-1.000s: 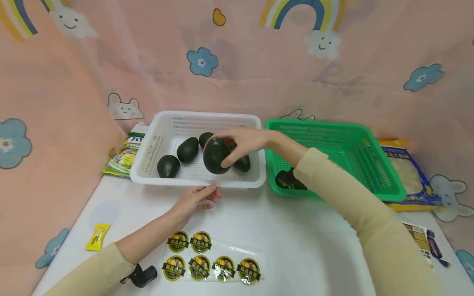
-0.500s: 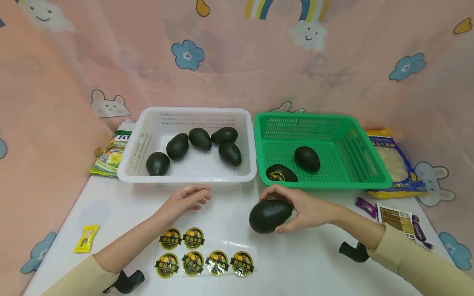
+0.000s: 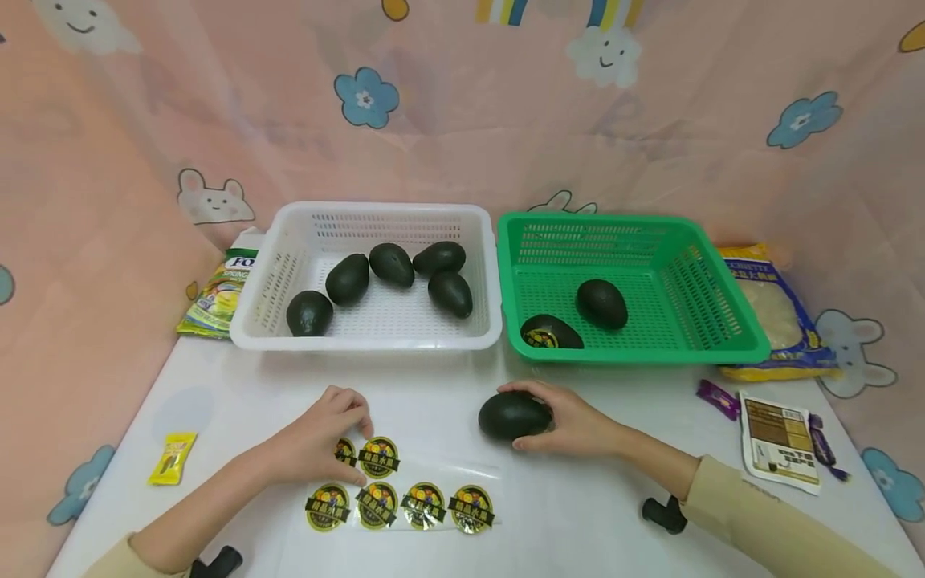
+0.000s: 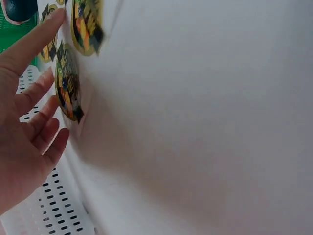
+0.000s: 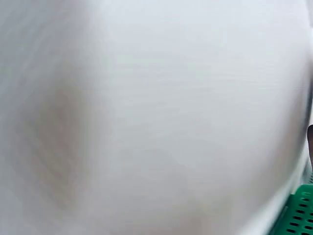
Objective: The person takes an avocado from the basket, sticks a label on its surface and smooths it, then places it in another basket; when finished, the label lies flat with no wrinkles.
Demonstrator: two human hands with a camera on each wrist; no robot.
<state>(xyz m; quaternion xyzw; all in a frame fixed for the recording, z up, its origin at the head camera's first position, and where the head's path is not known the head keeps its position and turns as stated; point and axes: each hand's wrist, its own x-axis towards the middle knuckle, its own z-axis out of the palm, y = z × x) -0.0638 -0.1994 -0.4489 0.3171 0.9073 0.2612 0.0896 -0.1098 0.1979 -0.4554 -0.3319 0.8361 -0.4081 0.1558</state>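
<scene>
My right hand [image 3: 578, 421] grips a dark green avocado [image 3: 513, 416] lying sideways at the white table, in front of the green basket [image 3: 636, 356]. Over the upper-left part of a clear sheet [image 3: 462, 474] of round black-and-gold stickers [image 3: 379, 457] is my left hand [image 3: 318, 437]. Its thumb and forefinger are apart, beside the upper-left sticker, which they partly hide. In the left wrist view the fingers are loosely spread near a sticker [image 4: 68, 83], and nothing is held. The right wrist view is mostly blurred white surface, with the held avocado not discernible.
Several avocados [image 3: 348, 279] lie in the white basket [image 3: 361, 344]. The green basket holds two, one avocado [image 3: 552, 331] bearing a sticker. Food bags [image 3: 220, 299] flank the baskets. A yellow packet [image 3: 173, 458] is at left; a brown-and-white packet [image 3: 779, 441] and purple sweets [image 3: 719, 399] are at right.
My right hand has brought the avocado out of the white basket and down in front of the baskets. My left hand has moved from the white basket's front edge back to the stickers.
</scene>
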